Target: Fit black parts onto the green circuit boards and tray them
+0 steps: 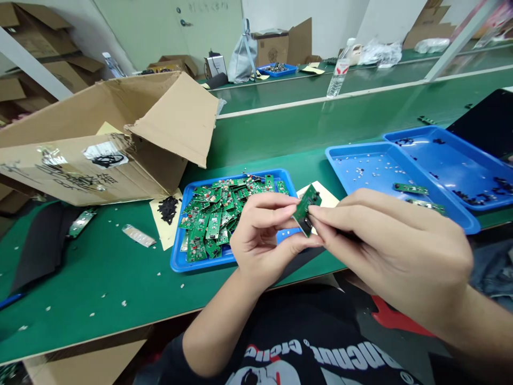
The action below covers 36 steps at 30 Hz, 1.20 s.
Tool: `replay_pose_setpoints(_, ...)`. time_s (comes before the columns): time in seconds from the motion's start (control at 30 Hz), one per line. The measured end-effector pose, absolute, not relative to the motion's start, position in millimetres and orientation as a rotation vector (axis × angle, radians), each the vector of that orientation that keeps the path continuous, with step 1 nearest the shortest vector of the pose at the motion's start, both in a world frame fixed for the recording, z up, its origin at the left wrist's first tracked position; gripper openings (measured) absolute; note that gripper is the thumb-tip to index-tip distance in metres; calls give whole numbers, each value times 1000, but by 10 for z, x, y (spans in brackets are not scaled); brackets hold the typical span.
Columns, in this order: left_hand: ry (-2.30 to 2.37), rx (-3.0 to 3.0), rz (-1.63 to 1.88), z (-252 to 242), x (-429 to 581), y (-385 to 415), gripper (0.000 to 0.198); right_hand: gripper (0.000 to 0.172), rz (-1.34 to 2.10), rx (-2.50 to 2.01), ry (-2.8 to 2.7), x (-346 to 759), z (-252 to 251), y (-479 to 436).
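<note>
A small green circuit board [306, 206] is pinched between the left hand [260, 235] and right hand [395, 248]. A blue tray [178, 259] of boards is set just beyond, left of two further trays [401, 160]

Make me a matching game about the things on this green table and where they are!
Things:
1. single board
2. board pile
3. water bottle
4. cardboard box

Places:
A. upright on the far bench
B. pinched between left hand and right hand
C. heaped in the blue tray
D. lying on its side, flaps open

Pairs: 1-B, 2-C, 3-A, 4-D
</note>
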<state>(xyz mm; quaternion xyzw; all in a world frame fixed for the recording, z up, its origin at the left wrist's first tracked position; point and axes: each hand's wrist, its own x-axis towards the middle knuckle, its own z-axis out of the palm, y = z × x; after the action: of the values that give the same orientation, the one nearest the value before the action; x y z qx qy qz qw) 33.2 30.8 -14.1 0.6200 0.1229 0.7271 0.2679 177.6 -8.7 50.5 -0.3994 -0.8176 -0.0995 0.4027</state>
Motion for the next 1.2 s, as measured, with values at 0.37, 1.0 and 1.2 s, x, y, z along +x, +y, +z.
replay_pose_setpoints(0.37, 439, 1698, 1720, -135, 297, 218, 27, 14, -462, -925, -2095, 1815, 510, -93)
replay_pose_setpoints(1.0, 645, 1583, 1238, 57, -42, 231, 23, 15, -317, -932, -2170, 1934, 526, -28)
replay_pose_setpoints(1.2, 410, 1753, 747, 246, -240, 395, 31, 21, 14, -688, -2393, 2031, 535, 86)
